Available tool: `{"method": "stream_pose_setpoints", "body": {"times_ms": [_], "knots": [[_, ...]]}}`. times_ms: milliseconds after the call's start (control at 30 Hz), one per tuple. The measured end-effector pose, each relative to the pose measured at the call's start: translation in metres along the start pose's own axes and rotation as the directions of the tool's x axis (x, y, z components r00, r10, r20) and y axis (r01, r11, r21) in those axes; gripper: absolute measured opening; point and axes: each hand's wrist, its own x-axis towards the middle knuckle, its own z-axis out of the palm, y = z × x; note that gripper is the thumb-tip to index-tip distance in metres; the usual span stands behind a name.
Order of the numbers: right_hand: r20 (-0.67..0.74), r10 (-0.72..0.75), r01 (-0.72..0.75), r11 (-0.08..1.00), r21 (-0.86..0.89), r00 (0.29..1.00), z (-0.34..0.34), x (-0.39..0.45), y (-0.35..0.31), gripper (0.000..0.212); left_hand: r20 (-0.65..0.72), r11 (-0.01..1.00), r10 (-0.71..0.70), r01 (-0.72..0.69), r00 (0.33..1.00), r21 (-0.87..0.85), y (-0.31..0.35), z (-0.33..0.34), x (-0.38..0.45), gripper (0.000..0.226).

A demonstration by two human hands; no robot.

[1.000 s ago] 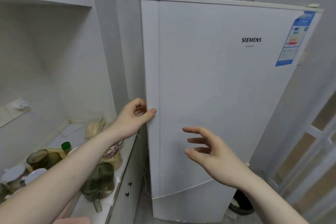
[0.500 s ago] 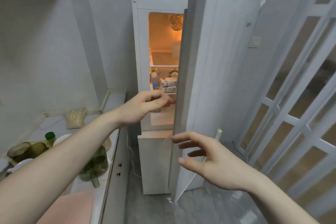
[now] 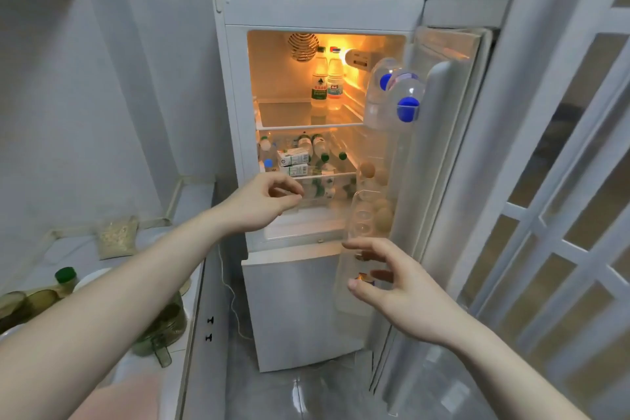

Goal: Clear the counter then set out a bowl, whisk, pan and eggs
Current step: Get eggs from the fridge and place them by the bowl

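Observation:
The white fridge (image 3: 320,14) stands in front of me with its upper door (image 3: 443,153) swung wide open to the right. Brown eggs (image 3: 367,169) sit in the clear door racks, more of them (image 3: 384,215) lower down. My left hand (image 3: 262,201) hovers in front of the lit compartment, fingers loosely curled, holding nothing. My right hand (image 3: 385,280) reaches toward the lower door rack with fingers spread, just below the eggs, touching nothing that I can make out.
Water bottles (image 3: 320,85) and cartons (image 3: 293,157) fill the fridge shelves; large bottles (image 3: 405,102) stand in the door. The counter (image 3: 191,204) at left holds a bag of grains (image 3: 117,237), a green glass jug (image 3: 160,327) and jars. Folding glass doors (image 3: 559,249) stand at right.
The fridge door has swung from shut to fully open. My left hand has let go of the door edge. My right hand has moved up toward the door racks.

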Motion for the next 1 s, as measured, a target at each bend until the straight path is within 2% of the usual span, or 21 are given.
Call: {"method": "stream_pose_setpoints", "body": {"times_ms": [167, 367, 467, 767, 1000], "knots": [[-0.115, -0.002, -0.007, 0.997, -0.074, 0.993, -0.016, 0.001, 0.023, 0.048, 0.071, 0.993, 0.060, -0.067, 0.996, 0.095, 0.019, 0.027, 0.029, 0.011], [-0.159, 0.029, -0.062, 0.977, -0.205, 0.987, -0.038, 0.021, 0.044, 0.048, 0.143, 0.975, 0.102, -0.128, 0.984, 0.183, 0.038, 0.061, 0.077, 0.010], [-0.134, 0.081, -0.112, 0.963, -0.244, 0.988, -0.049, 0.030, 0.055, 0.047, 0.170, 0.964, 0.093, -0.132, 0.981, 0.232, 0.045, 0.077, 0.106, 0.015], [-0.109, 0.147, -0.181, 0.880, -0.438, 0.983, -0.082, 0.035, 0.069, 0.044, 0.153, 0.930, 0.021, -0.076, 0.988, 0.361, 0.027, 0.117, 0.183, 0.044], [-0.231, 0.110, -0.209, 0.859, -0.468, 0.967, -0.104, 0.099, 0.071, 0.046, 0.111, 0.892, 0.101, -0.139, 0.989, 0.429, 0.029, 0.150, 0.224, 0.045]]}}
